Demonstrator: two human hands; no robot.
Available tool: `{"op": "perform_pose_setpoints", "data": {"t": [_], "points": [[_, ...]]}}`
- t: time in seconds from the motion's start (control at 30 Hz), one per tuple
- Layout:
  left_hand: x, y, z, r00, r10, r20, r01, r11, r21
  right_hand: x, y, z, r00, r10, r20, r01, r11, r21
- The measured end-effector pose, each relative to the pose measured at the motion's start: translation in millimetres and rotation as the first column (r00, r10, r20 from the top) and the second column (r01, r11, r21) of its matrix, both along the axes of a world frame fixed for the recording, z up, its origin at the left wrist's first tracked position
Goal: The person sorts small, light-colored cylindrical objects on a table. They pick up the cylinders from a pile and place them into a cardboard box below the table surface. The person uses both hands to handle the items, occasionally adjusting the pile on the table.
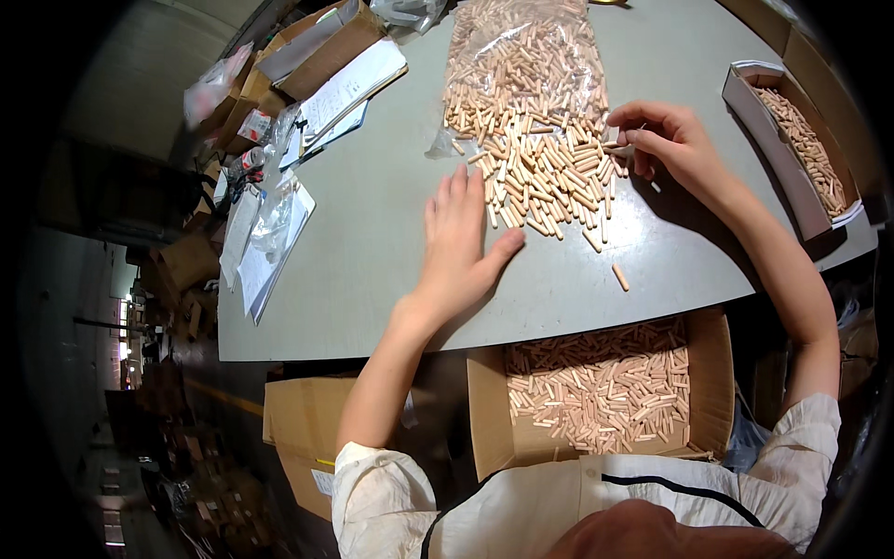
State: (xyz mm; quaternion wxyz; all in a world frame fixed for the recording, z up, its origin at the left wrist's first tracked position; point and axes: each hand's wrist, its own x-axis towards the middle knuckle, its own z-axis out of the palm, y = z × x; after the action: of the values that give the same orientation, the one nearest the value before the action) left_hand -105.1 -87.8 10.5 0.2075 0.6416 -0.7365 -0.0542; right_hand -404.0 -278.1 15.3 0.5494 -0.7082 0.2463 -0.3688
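Observation:
A pile of small wooden dowels (pixel 549 177) spreads over the grey table, spilling from the mouth of a clear plastic bag (pixel 526 56) still full of them. My left hand (pixel 456 233) lies flat at the pile's left edge, fingers stretched and thumb out toward the near dowels. At the right edge, my right hand (pixel 666 144) has its fingers bent, with thumb and forefinger close together beside the dowels. Whatever sits between those fingertips is too small to make out. One loose dowel (pixel 621 277) lies apart, closer to the table's front edge.
Below the table's front edge (pixel 391 357), an open cardboard box (pixel 489 410) holds many dowels. A long narrow box (pixel 778 154) of dowels stands at the right. Papers and clipboards (pixel 354 88) lie at the left, near another carton (pixel 321 51). A closed carton (pixel 303 410) sits lower left.

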Motion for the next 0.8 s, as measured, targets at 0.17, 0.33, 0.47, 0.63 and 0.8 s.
{"op": "perform_pose_setpoints", "data": {"t": [0.17,0.33,0.47,0.63,0.8], "points": [[-21,-27,1,0.990,-0.122,0.065,0.118,0.991,0.061,1,-2,-4,0.999,-0.053,0.001,0.053,0.999,0.001],[-53,-30,8,0.948,-0.261,0.181,0.250,0.965,0.083,-1,-1,-7,0.999,-0.016,-0.030,0.014,0.998,-0.055],[-65,-15,19,0.920,-0.344,0.190,0.322,0.937,0.137,-4,-5,-7,0.999,0.038,-0.024,-0.039,0.998,-0.058],[-65,12,16,0.900,-0.388,0.198,0.365,0.920,0.145,-6,-3,-8,0.999,0.022,-0.038,-0.025,0.997,-0.074],[-55,40,13,0.928,-0.308,0.208,0.276,0.946,0.168,-6,-5,-10,0.998,0.031,-0.056,-0.036,0.994,-0.101]]}}
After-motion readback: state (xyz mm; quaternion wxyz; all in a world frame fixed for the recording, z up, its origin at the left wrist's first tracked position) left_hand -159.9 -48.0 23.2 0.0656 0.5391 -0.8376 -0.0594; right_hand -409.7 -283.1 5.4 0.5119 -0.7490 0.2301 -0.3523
